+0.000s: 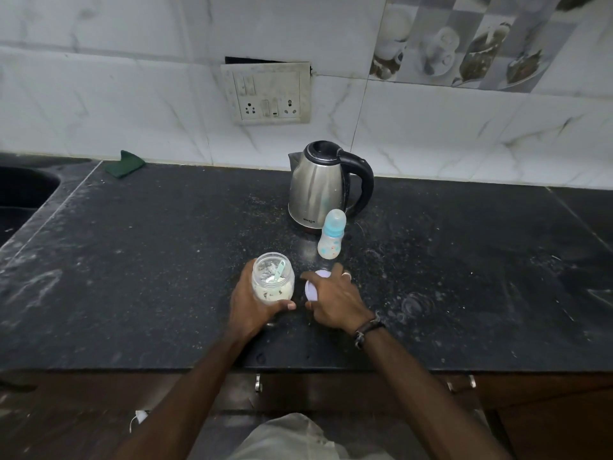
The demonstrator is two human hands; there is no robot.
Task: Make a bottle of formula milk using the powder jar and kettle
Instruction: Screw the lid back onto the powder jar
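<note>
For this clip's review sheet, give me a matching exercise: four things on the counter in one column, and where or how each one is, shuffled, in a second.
Things:
1. powder jar
2. jar lid
3. baby bottle
4. kettle

States:
A. stands capped, just in front of the kettle
B. lies on the counter under the right hand
C. open, scoop inside, held by the left hand
D. stands nearest the wall, lid down, handle to the right

Pairs: 1-C, 2-B, 3-A, 4-D
</note>
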